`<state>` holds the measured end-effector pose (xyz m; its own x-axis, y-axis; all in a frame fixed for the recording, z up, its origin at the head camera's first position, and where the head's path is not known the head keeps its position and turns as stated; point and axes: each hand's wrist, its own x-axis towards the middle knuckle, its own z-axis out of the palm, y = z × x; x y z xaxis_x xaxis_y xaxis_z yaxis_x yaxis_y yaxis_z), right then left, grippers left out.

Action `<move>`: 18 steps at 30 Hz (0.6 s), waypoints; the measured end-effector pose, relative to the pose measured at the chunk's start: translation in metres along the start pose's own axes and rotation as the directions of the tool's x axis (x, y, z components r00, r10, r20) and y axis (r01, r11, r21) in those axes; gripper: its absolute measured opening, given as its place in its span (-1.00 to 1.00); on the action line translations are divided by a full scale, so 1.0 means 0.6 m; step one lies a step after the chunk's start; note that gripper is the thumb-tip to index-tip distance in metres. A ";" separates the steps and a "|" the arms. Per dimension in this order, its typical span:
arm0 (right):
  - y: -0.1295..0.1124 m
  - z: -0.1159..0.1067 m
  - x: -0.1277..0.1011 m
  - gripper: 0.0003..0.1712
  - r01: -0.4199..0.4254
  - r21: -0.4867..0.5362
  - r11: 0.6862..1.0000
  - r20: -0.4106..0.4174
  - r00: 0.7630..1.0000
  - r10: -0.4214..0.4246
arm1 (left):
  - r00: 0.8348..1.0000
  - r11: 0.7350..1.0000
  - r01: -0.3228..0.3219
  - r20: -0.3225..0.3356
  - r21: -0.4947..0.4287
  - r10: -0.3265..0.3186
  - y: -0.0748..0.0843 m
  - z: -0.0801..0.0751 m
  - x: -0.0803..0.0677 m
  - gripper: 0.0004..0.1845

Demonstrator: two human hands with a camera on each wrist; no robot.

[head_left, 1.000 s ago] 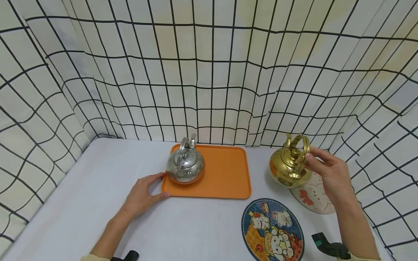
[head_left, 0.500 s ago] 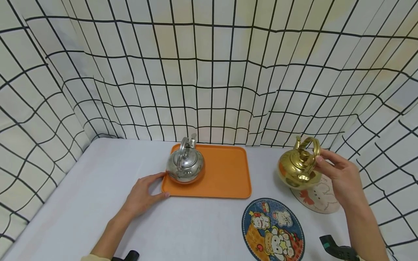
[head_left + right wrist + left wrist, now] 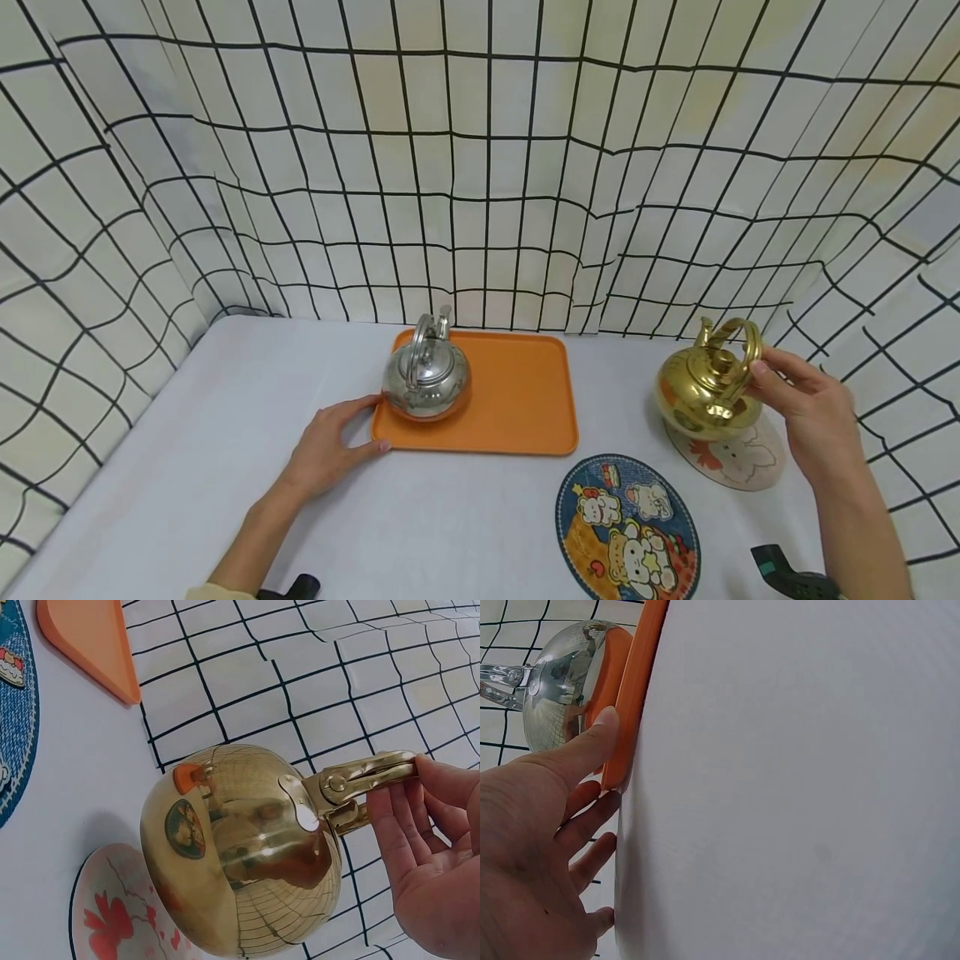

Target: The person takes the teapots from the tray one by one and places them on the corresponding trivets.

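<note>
By its raised handle, my right hand (image 3: 813,408) holds a shiny gold kettle (image 3: 708,392), thumb on one side and fingers on the other. The kettle hangs over the far left part of a pale round mat (image 3: 750,458) with a rabbit and red bow, its base close above it in the right wrist view. My left hand (image 3: 322,450) grips the near left corner of an orange tray (image 3: 517,400), thumb along its front rim and fingers round the left side. A silver kettle (image 3: 426,379) stands upright on the tray's left end.
A blue round mat (image 3: 628,533) with cartoon animals lies on the white table (image 3: 450,525), in front of the tray and left of the pale mat. White cloth walls with a black grid (image 3: 487,167) rise behind the table and along both sides.
My right hand has carried the gold kettle to the right and a little nearer, further over the pale mat. The left hand, tray and silver kettle have kept their places.
</note>
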<state>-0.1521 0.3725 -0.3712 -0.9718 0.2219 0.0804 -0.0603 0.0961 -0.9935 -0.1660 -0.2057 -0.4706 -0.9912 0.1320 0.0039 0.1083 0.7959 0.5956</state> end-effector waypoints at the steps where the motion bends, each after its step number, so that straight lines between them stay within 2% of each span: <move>1: 0.000 -0.002 -0.001 -0.54 -0.004 0.006 1.000 -0.006 1.000 0.005 | 1.000 1.000 0.003 0.001 -0.001 -0.003 0.000 0.000 0.000 -0.18; 8: 0.000 -0.014 -0.003 -0.57 -0.040 0.074 0.996 -0.039 0.998 0.043 | 1.000 1.000 0.010 0.003 -0.008 -0.010 -0.001 0.001 0.001 -0.18; 18: 0.008 -0.029 -0.007 -0.56 -0.041 0.094 0.995 -0.051 0.998 0.046 | 1.000 1.000 0.010 -0.002 -0.002 -0.010 -0.003 0.004 0.000 -0.18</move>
<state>-0.1441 0.3891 -0.3751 -0.9606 0.2754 0.0388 -0.0417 -0.0047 -0.9991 -0.1658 -0.2057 -0.4733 -0.9924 0.1233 -0.0004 0.0986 0.7959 0.5973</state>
